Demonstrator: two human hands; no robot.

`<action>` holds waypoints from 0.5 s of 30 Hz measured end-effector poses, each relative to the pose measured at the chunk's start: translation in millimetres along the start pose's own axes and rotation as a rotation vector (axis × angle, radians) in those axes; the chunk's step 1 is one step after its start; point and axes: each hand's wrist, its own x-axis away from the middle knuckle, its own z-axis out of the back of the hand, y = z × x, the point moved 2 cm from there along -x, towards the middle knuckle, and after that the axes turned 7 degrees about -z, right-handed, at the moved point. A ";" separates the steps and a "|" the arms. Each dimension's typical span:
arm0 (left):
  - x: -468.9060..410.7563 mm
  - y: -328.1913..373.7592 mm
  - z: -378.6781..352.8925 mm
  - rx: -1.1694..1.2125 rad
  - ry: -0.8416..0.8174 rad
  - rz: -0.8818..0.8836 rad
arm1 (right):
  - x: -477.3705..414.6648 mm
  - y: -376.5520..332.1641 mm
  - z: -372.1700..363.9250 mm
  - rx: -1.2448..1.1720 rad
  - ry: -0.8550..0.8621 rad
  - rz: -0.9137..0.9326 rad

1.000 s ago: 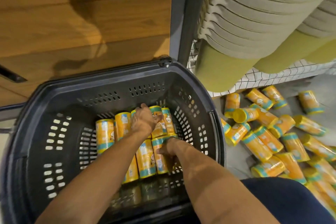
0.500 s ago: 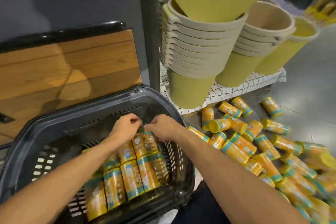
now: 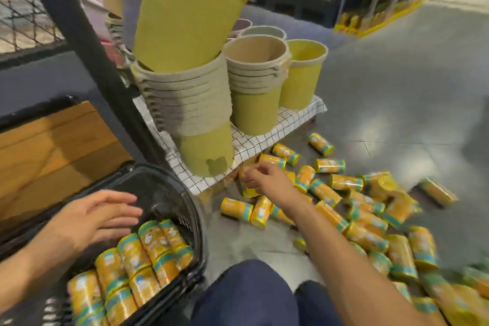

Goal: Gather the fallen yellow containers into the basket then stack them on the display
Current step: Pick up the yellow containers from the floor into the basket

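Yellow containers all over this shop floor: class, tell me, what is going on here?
A person is gathering fallen yellow containers into a dark basket. Several already lie inside it. The left hand hovers open over the basket, while the right hand reaches to the pile on the floor; whether it grips one is unclear.

Left hand (image 3: 98,217) flat over basket (image 3: 169,182); right hand (image 3: 267,180) among fallen containers (image 3: 329,165).

Basket (image 3: 169,188) left, containers (image 3: 148,254) inside; fallen containers (image 3: 365,219) on floor right.
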 end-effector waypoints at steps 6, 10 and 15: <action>-10.2 -15.9 -160.8 -0.100 -0.080 -0.273 | 11.8 72.6 68.4 -0.057 0.172 -0.016; -36.6 -44.4 -244.6 -0.131 -0.130 -0.344 | 20.8 133.2 111.9 -0.120 0.323 -0.055; -57.1 -104.3 -322.9 -0.176 -0.227 -0.329 | 37.8 217.0 156.2 -0.183 0.510 -0.144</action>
